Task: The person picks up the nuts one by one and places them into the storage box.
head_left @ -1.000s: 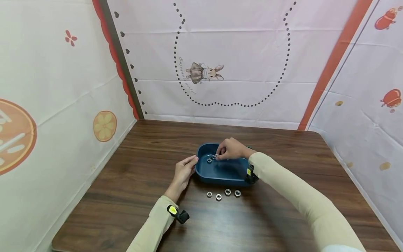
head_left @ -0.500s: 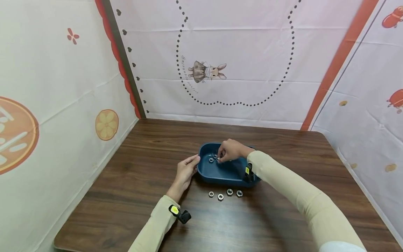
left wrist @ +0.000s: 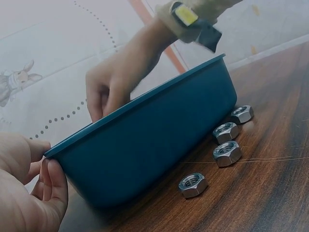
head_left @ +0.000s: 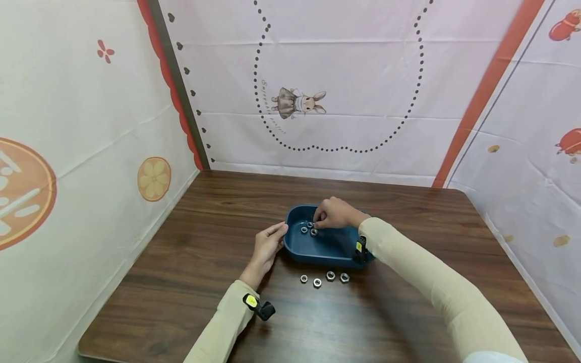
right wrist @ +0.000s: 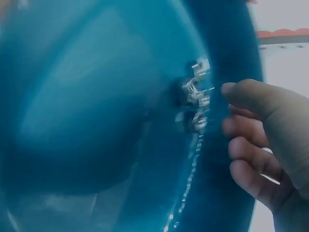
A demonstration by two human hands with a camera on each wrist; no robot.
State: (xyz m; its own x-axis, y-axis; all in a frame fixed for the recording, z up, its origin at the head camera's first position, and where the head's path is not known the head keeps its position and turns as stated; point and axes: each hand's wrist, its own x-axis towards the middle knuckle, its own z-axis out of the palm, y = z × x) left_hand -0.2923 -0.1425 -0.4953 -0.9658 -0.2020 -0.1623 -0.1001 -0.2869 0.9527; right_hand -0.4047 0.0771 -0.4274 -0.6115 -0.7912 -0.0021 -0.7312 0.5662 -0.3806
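A blue plastic tray (head_left: 317,249) sits on the wooden table. My left hand (head_left: 267,247) pinches its left rim between thumb and fingers, which the left wrist view shows close up. Inside the tray, toward its left end, lie several metal hex nuts (head_left: 314,232). Over them is my right hand (head_left: 335,214), reaching down past the rim. In the blurred right wrist view, the right hand (right wrist: 260,140) has its fingers loosely bent, with nothing between thumb and fingertips, beside the nuts (right wrist: 195,92).
Several more hex nuts (head_left: 330,276) lie in a loose row on the table (head_left: 190,282) just in front of the tray. Printed white cloth (head_left: 363,101) hangs around the table's back and sides.
A nut that was at my right fingertips now lies on the tray floor near the others. The right hand has lifted slightly from it. My left hand stays on the rim.
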